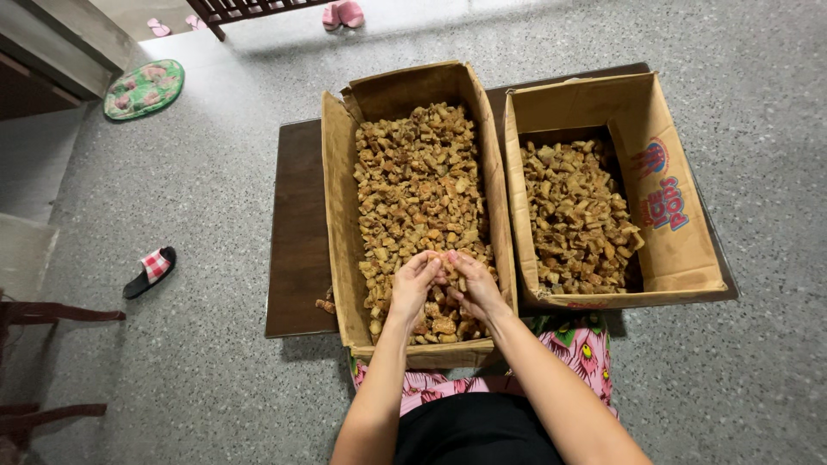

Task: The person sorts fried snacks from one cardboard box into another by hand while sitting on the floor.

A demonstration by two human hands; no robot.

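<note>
Brown fried chunks (419, 185) in the near-side box (338, 224), left hand (412, 284) and right hand (472, 282) cupped together, pinching pieces, close to its near edge.

Pretty evenly lit shot, soft daylight coming in from the top, where the floor (448, 26) washes out almost white. No hard glare anywhere else. Shadows are faint: a soft one under the near edge of the dark counter (297, 258) and a deeper one inside the right cardboard box (680, 258) along its far wall. Everything's sharp in the middle, no motion blur on the hands. Wide lens bends the edges, so the left side curves and stretches a bit.
</note>
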